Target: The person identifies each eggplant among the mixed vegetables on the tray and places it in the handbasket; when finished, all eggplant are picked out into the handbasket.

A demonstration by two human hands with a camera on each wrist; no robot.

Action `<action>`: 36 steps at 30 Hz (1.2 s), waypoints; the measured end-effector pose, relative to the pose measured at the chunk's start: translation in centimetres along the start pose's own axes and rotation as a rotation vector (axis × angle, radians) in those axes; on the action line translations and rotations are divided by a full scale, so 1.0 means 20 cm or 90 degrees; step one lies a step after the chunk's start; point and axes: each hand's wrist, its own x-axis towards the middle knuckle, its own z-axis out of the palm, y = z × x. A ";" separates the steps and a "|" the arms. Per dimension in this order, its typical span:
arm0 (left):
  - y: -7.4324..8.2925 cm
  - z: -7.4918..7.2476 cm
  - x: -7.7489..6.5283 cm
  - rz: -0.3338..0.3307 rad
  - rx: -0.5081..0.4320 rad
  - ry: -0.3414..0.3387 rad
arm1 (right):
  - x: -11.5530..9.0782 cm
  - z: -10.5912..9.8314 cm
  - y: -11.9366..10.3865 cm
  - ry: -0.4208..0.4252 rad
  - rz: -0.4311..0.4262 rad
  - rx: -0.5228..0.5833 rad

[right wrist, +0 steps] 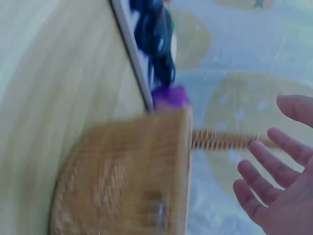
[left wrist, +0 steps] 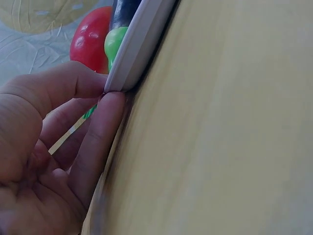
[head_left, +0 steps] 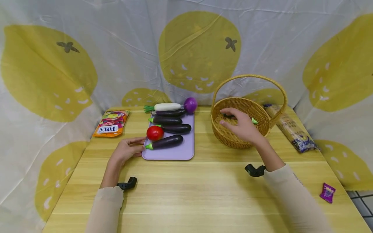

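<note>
My left hand (head_left: 126, 151) pinches the near-left edge of a lilac tray (head_left: 187, 147); the left wrist view shows thumb and finger at its rim (left wrist: 134, 56). Lying on the tray are several dark eggplants (head_left: 167, 142), a red tomato (head_left: 155, 133), a white radish (head_left: 167, 107) and a round purple vegetable (head_left: 190, 105). Over the mouth of a wicker basket (head_left: 227, 139), my right hand (head_left: 240, 124) has its fingers spread apart with nothing between them. Inside the basket lies a dark, green-ended vegetable (head_left: 254, 121), partly hidden by that hand.
The basket's tall handle (head_left: 250, 76) arches above it. An orange candy bag (head_left: 112, 123) lies left of the tray. Behind the basket to the right is a long clear-and-blue package (head_left: 291, 127). A small purple wrapped candy (head_left: 327, 193) sits near the right edge.
</note>
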 end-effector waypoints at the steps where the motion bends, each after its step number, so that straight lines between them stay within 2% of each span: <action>1: 0.00 0.00 0.00 0.004 0.005 -0.004 | -0.01 0.02 -0.02 -0.001 -0.009 0.000; 10: 0.01 -0.01 0.00 0.000 0.023 -0.004 | 0.02 0.30 -0.13 -0.042 -0.038 0.035; 18: 0.01 -0.02 0.00 -0.005 0.028 -0.005 | 0.08 0.51 -0.13 -0.085 -0.034 0.089; 25: 0.00 -0.01 0.01 -0.003 0.024 -0.012 | 0.13 0.62 -0.15 -0.121 -0.034 0.136; 31: -0.01 -0.02 0.01 -0.002 0.017 -0.017 | 0.17 0.70 -0.14 -0.142 -0.027 0.125; 36: -0.01 -0.02 0.01 -0.001 0.010 -0.018 | 0.19 0.74 -0.12 -0.130 -0.027 0.117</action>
